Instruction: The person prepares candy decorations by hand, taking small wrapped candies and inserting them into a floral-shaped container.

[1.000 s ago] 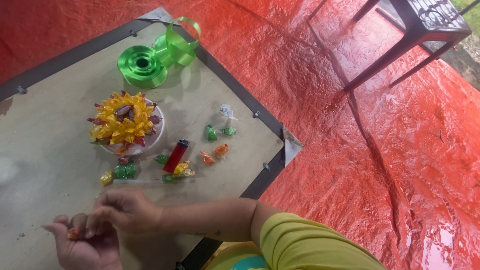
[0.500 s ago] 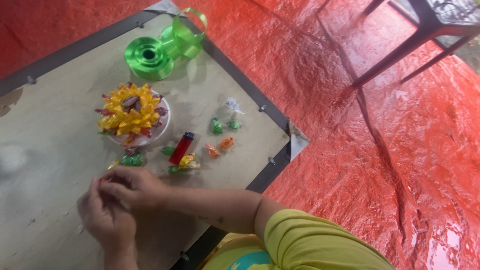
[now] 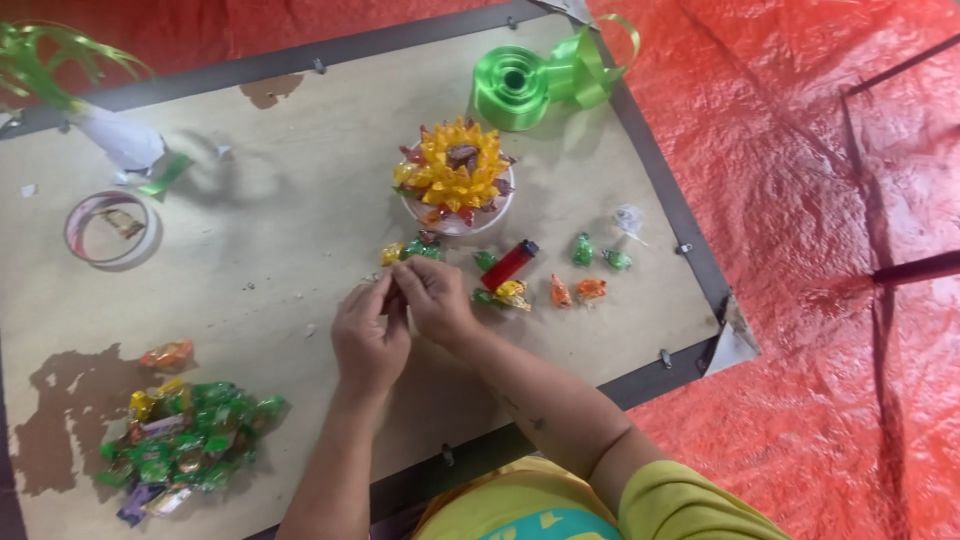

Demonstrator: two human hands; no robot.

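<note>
Mid-board, toward its near edge: left hand (image 3: 368, 340) and right hand (image 3: 436, 298) meet fingertip to fingertip, fingers pinched on a small red candy wrapper (image 3: 391, 287), mostly hidden. Red lighter (image 3: 509, 265) lies just right, nearer the right hand, angled toward the flower piece (image 3: 455, 172).

Heap of green, yellow and purple candy wrappers (image 3: 185, 440) lies at counter's (image 3: 300, 210) near-left corner. One orange wrapper (image 3: 168, 354) sits just above it. Loose green and orange wrapped candies (image 3: 582, 250) lie beside red lighter (image 3: 509, 264).
</note>
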